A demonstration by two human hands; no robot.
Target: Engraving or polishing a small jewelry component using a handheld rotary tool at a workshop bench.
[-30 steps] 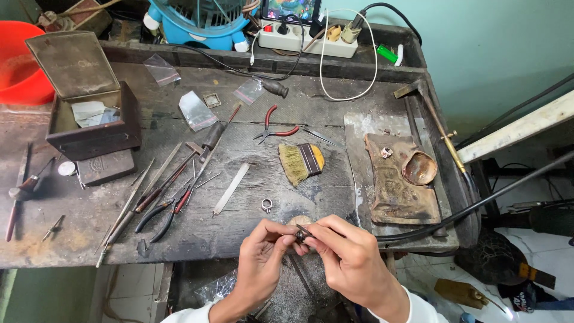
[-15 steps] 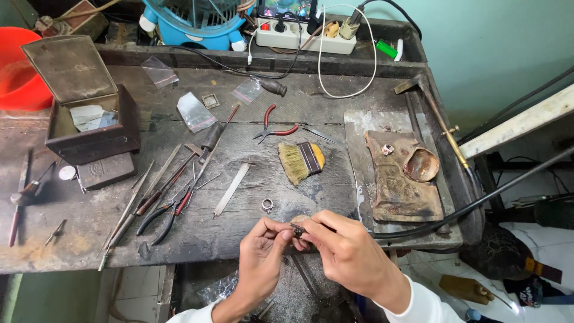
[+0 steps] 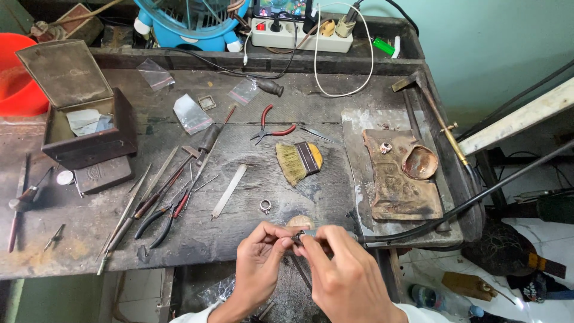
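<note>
My left hand (image 3: 258, 263) pinches a tiny item at its fingertips, just off the front edge of the dark workbench (image 3: 251, 239); the item is too small to make out. My right hand (image 3: 347, 275) grips a slim rotary handpiece (image 3: 314, 235) whose tip meets the left fingertips. A black flexible shaft (image 3: 466, 203) runs from the handpiece up to the right. A small metal ring (image 3: 265, 206) lies on the bench just beyond my hands.
Pliers, tweezers and files (image 3: 161, 203) lie at left, a small brush (image 3: 299, 160) and red-handled pliers (image 3: 272, 128) in the middle. An open metal box (image 3: 84, 128) stands at left, a worn soldering pad (image 3: 397, 173) at right, a fan and power strip (image 3: 293, 33) at the back.
Both hands have stayed together at the bench's front edge, shifting only slightly. The view has tilted a little.
</note>
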